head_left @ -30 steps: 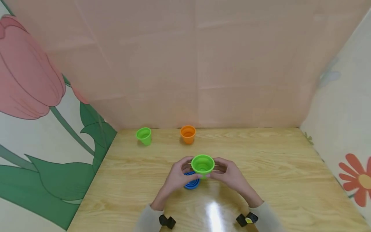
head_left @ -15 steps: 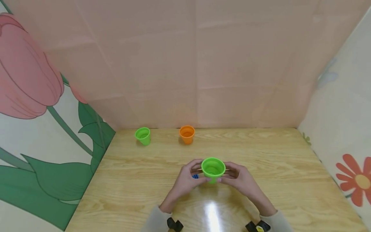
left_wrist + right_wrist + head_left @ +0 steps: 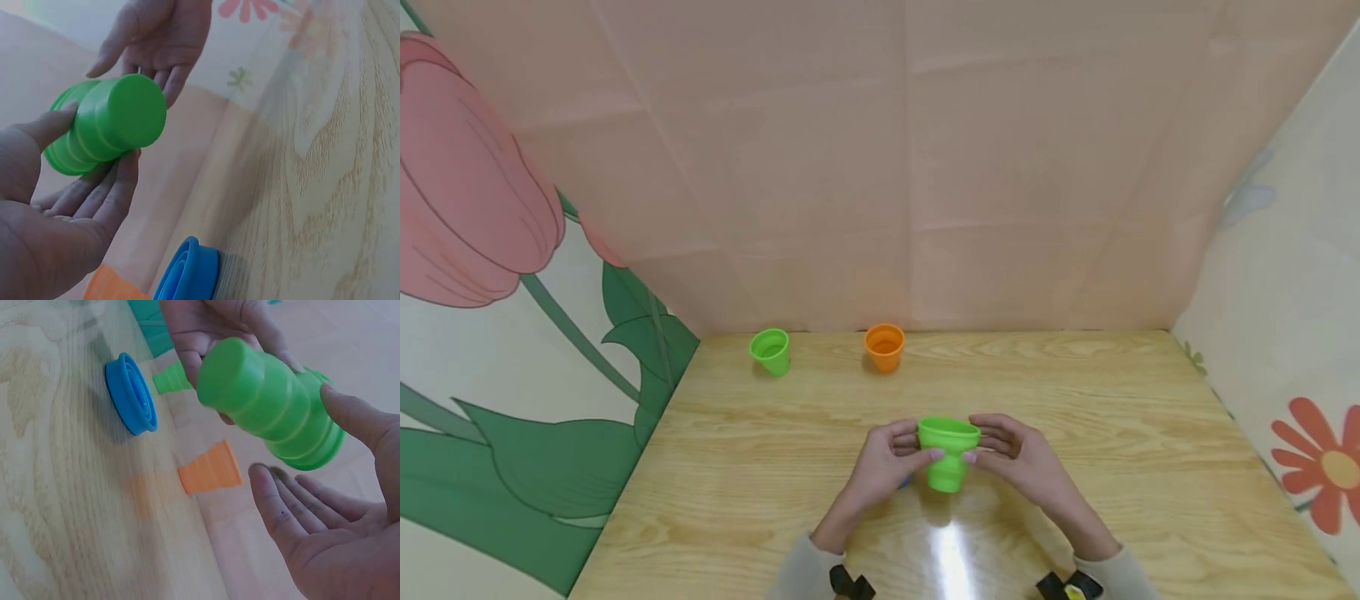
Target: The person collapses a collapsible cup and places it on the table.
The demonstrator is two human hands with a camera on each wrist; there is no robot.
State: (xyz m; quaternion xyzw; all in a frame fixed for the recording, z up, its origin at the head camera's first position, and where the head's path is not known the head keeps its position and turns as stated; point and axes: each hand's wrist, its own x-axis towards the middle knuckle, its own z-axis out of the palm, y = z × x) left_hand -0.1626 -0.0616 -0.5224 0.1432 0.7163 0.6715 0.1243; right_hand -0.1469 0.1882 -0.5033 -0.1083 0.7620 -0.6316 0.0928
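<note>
A bright green collapsible cup (image 3: 947,467), its stepped wall drawn out, is held above the table between both hands. My left hand (image 3: 883,462) grips it, thumb on the near side and fingers on the far side. My right hand (image 3: 1028,457) is spread at the cup's other side; in the right wrist view its thumb tip is right at the wall, and its fingers lie apart from the cup. The cup's base tips toward me, as the left wrist view shows. A flattened blue collapsible cup (image 3: 129,394) lies on the table, mostly hidden by my left hand in the head view.
At the back of the wooden table (image 3: 1112,433) stand another green cup (image 3: 771,353) at the left and an orange cup (image 3: 884,350) near the middle. A pink cloth backdrop (image 3: 910,208) rises behind them, with flower-printed panels on both sides.
Both hands shifted right and slightly nearer with the green cup, then the cup tilted so its side shows more. The right fingers have loosened from it. The left hand covers more of the blue cup.
</note>
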